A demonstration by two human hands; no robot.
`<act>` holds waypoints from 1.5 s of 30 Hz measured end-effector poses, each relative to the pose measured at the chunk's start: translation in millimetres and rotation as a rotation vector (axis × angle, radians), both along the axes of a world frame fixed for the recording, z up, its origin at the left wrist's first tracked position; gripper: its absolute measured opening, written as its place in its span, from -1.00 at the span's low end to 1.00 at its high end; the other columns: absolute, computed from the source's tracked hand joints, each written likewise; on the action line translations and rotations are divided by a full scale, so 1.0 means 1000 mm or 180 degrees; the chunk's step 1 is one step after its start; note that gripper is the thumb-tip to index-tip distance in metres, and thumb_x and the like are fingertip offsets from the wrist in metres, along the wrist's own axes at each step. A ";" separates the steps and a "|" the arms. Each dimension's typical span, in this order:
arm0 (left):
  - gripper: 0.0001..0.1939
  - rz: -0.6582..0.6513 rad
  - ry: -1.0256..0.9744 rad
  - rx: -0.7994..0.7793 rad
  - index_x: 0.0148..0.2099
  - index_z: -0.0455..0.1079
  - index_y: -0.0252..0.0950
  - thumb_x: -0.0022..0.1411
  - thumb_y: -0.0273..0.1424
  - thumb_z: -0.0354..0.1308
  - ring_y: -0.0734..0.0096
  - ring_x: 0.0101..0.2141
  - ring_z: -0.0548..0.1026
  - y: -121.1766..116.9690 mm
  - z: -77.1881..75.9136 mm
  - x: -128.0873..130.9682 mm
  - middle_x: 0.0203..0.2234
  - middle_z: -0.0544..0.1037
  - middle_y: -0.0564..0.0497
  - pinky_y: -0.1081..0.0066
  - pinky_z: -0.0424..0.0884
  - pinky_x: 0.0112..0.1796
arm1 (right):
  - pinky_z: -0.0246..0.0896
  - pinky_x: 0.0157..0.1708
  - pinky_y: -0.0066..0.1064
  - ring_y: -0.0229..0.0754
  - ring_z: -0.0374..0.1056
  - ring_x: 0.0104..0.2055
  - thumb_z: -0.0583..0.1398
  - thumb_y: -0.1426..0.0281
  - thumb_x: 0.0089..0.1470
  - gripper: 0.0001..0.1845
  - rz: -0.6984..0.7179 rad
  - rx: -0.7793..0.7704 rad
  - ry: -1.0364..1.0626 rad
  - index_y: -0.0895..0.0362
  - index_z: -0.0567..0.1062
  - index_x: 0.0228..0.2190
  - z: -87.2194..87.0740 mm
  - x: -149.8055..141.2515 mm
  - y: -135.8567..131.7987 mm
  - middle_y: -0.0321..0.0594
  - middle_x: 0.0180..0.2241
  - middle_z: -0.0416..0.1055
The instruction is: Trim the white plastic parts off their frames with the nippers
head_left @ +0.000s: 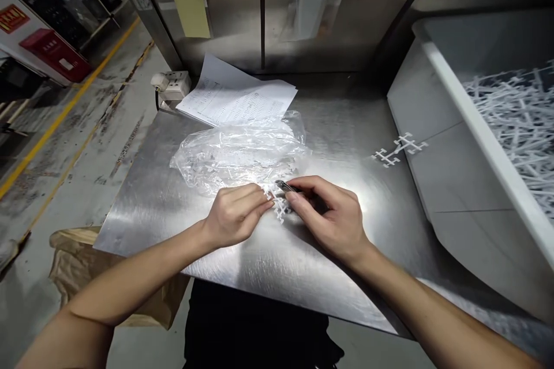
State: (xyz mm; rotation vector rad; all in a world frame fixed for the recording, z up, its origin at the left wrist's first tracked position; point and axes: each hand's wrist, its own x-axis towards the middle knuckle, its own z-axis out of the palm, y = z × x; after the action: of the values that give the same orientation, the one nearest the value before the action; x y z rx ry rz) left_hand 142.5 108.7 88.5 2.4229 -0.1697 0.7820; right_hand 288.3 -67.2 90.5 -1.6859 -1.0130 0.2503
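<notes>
My left hand (237, 213) pinches a small white branched plastic piece (279, 207), which looks like a moulding sprue with parts on it. From the other side my right hand (331, 213) grips a small dark metal cutting tool (283, 185), and its tip meets the white piece. Fingers hide most of the tool, so I cannot tell its exact kind. Just behind both hands lies a clear plastic bag (234, 153) with small white bits in it. Another white branched piece (400, 149) rests on the metal table (341, 127), to the right.
A large grey bin (459, 173) full of white plastic sprues (519, 121) stands at the right. Printed sheets (242, 95) lie behind the bag, beside a power socket (175, 85). A brown paper bag (64, 259) sits below the table's left edge. Metal doors (234, 11) close off the back.
</notes>
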 end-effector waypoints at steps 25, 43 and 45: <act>-0.85 -0.0065 0.0128 0.0186 -0.09 0.51 -0.32 0.59 -0.49 0.13 0.44 -0.44 0.50 -0.004 -0.006 -0.002 -0.41 0.58 0.02 0.43 0.41 -0.42 | 0.36 -0.33 -0.28 -0.10 0.57 -0.29 0.32 0.27 0.40 -0.83 0.0228 -0.0355 0.0580 0.07 0.71 -0.17 -0.005 0.003 -0.001 -0.22 -0.29 0.70; -0.80 -0.0084 0.0451 -0.0030 -0.12 0.51 -0.30 0.59 -0.48 0.08 0.44 -0.42 0.48 -0.001 -0.006 -0.002 -0.42 0.54 0.04 0.44 0.37 -0.40 | 0.28 -0.40 -0.31 -0.18 0.44 -0.41 0.33 0.29 0.38 -0.86 0.0411 -0.0221 0.0336 0.07 0.69 -0.13 0.004 -0.002 -0.004 -0.29 -0.40 0.58; -0.79 -0.0076 0.0471 0.0007 -0.11 0.51 -0.30 0.60 -0.47 0.07 0.43 -0.42 0.48 -0.001 -0.006 -0.002 -0.41 0.55 0.03 0.44 0.38 -0.39 | 0.28 -0.41 -0.32 -0.20 0.42 -0.43 0.34 0.30 0.38 -0.87 0.0414 -0.0224 0.0238 0.07 0.69 -0.13 0.005 -0.003 -0.004 -0.30 -0.41 0.58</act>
State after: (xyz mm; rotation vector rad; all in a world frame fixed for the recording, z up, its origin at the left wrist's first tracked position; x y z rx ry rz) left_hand 140.0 107.6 82.8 2.4648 -0.1411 0.5893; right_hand 285.8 -70.8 95.2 -1.6633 -1.0698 0.4354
